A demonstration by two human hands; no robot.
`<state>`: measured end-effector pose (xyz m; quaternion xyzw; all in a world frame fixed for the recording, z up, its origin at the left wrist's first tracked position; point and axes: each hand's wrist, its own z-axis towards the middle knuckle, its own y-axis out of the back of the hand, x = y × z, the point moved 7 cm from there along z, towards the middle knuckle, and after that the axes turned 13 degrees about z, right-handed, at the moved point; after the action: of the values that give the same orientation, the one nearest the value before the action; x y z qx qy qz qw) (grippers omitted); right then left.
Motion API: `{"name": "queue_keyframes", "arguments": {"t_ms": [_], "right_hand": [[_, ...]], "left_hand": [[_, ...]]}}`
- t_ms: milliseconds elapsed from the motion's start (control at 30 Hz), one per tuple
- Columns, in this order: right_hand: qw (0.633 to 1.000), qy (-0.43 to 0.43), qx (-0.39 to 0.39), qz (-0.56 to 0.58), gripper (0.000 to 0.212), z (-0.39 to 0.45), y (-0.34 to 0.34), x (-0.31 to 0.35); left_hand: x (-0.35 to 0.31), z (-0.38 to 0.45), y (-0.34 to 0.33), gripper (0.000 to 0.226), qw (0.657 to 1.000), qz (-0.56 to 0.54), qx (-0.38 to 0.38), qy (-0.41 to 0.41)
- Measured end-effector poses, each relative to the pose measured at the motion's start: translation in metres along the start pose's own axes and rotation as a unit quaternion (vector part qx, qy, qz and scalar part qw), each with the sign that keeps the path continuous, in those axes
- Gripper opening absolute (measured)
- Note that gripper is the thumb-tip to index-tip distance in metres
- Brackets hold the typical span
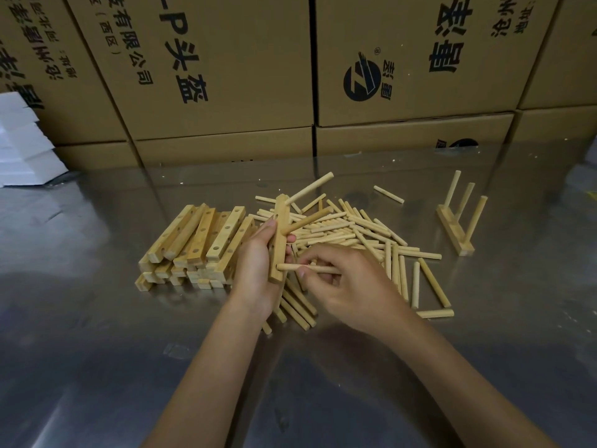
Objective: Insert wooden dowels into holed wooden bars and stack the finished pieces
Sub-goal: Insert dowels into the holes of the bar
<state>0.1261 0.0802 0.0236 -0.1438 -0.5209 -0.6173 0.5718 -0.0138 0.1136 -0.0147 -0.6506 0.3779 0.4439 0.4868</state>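
Observation:
My left hand (pixel 255 270) grips a holed wooden bar (pixel 280 234) held nearly upright above the table. Two dowels (pixel 307 189) stick out of its upper holes toward the right. My right hand (pixel 342 286) pinches a third dowel (pixel 310 269), whose tip sits at the bar's lowest hole. A heap of loose dowels (pixel 361 234) lies behind and under both hands. A stack of empty holed bars (pixel 193 240) rests to the left. One finished piece (pixel 458 218) with three upright dowels stands at the far right.
The work surface is a shiny metal table (pixel 129 350). A wall of printed cardboard boxes (pixel 226 76) closes off the back. White foam blocks (pixel 22 140) sit at the far left edge. A single stray dowel (pixel 388 194) lies behind the heap.

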Motion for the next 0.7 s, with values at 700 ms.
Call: {"name": "queue_keyframes", "arguments": {"t_ms": [700], "right_hand": [[0.953,-0.133,-0.036,0.271,0.024,0.004,0.009,-0.016]], "left_hand": [[0.006,-0.006,-0.014,0.031,0.999,0.045,-0.007,-0.025]]}}
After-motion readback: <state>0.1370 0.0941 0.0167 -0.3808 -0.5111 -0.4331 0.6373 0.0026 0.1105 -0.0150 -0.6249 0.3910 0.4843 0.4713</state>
